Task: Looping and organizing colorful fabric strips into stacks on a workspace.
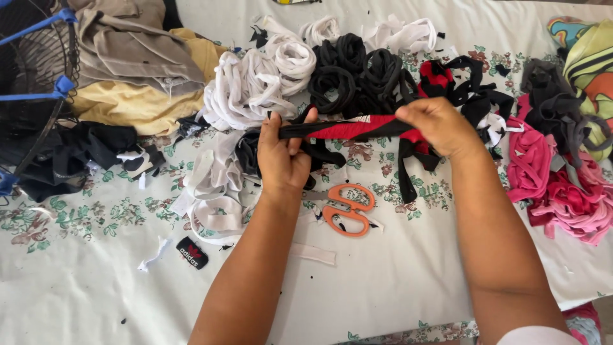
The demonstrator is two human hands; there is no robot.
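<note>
Left hand (281,160): grip clenched on red-black fabric strip (357,128) | right hand (437,124): grip clenched on same strip, taut | orange scissors (348,211): idle on counter (396,281) | cut loops (345,70): piled; uncut garments (137,70) remain.

Scissors (348,209) on the table (396,281), just below the strip (357,128); loop piles (332,70) behind, folded clothes (134,57) far left, scraps (562,185) right.

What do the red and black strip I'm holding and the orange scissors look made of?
Red and black strip: seemingly soft knit fabric, matte; it stretches taut between left hand and right hand and curls at its edges. Orange scissors: handles look like smooth plastic; blades are mostly hidden, probably metal.
</note>
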